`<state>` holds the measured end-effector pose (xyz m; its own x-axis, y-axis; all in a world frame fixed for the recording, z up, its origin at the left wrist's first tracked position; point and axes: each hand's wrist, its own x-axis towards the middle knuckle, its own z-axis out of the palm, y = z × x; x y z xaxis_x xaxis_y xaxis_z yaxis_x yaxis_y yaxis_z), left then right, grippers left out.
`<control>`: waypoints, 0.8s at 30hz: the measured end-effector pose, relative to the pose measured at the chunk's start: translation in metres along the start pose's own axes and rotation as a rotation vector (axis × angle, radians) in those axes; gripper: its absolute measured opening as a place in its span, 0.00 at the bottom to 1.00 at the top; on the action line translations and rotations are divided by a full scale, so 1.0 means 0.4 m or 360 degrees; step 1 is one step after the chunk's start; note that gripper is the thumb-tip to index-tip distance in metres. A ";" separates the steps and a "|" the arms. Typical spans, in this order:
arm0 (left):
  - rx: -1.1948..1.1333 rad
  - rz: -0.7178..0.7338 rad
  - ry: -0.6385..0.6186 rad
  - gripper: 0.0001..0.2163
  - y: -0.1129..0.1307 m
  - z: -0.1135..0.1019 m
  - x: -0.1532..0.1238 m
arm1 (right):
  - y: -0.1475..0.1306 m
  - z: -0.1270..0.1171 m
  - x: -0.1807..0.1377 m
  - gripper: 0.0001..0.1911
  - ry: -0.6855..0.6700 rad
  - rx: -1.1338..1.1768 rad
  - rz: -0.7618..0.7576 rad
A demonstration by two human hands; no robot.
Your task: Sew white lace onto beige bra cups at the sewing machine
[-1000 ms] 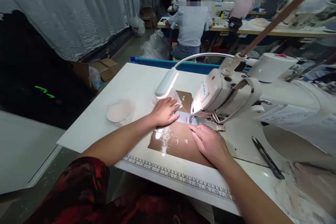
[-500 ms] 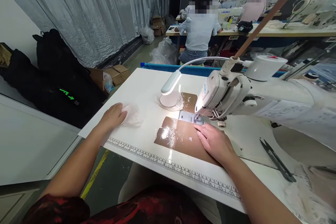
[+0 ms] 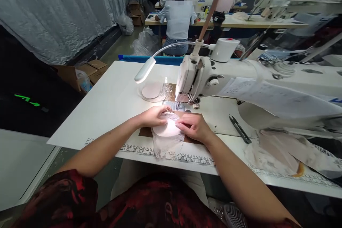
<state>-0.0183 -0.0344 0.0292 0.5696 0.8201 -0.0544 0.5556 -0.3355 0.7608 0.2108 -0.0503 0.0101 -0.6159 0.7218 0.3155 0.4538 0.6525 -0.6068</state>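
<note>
A pale piece of lace fabric (image 3: 167, 146) with a smooth rounded panel lies just in front of the sewing machine (image 3: 184, 82). My left hand (image 3: 154, 117) grips its upper left edge, thumb on top. On the right side, my right hand (image 3: 194, 127) pinches the same piece between thumb and fingers. Both hands rest close to the needle area, over a brown sheet (image 3: 145, 132) that the fabric partly covers. Behind the needle plate lies a second pale piece with a rounded panel (image 3: 150, 91). The fabric edges under my fingers are hidden.
A lamp (image 3: 145, 69) on a bent neck hangs left of the machine head. Black thread snips (image 3: 239, 129) lie to the right, near crumpled pale fabric (image 3: 278, 151). A printed ruler (image 3: 133, 148) runs along the front edge. Ahead, a person (image 3: 176, 17) sits at another table.
My left hand has brought the sheer fabric from the left of the table to the machine. My right hand has left the brown sheet and now grips the fabric too. The view has turned right.
</note>
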 end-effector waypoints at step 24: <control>0.1036 0.0514 0.0120 0.12 0.047 0.046 0.010 | 0.009 0.016 0.008 0.13 -0.0114 -0.0695 0.0303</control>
<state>0.0057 -0.0461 0.0313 0.7356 0.6557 0.1701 0.6280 -0.7543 0.1914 0.2067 -0.0471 0.0042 -0.5314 0.8303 0.1680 0.7815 0.5570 -0.2810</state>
